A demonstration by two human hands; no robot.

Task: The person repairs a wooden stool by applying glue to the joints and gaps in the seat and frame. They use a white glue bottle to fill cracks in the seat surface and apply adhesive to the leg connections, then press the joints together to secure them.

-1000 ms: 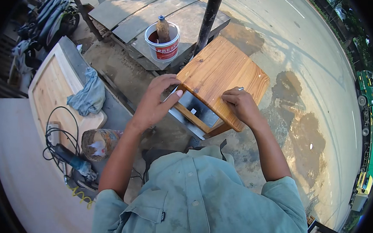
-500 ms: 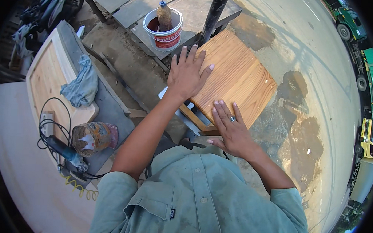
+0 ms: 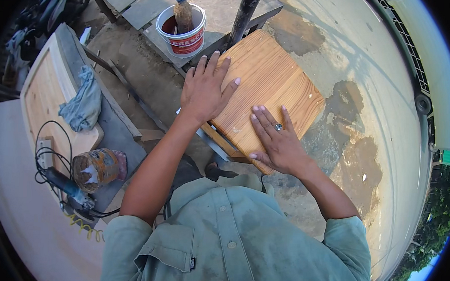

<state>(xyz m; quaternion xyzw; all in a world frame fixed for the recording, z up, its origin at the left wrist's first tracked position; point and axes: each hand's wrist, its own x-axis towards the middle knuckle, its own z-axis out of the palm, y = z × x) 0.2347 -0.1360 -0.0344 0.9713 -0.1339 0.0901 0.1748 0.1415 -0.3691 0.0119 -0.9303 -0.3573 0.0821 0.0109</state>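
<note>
From my distant post, I saw the wooden top [image 3: 274, 74] to the right of the white bucket [image 3: 186, 45]. The left hand [image 3: 204, 92] was at its left edge, fingers slightly spread; the right hand [image 3: 277, 143] lay on its near part, thumb spread outward.

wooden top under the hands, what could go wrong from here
The ring on the right hand might scratch the wooden top that the hand rests on. The bucket stands near the edge of the platform, just beyond the left hand, so a knock might tip it and the bottle inside.
</note>
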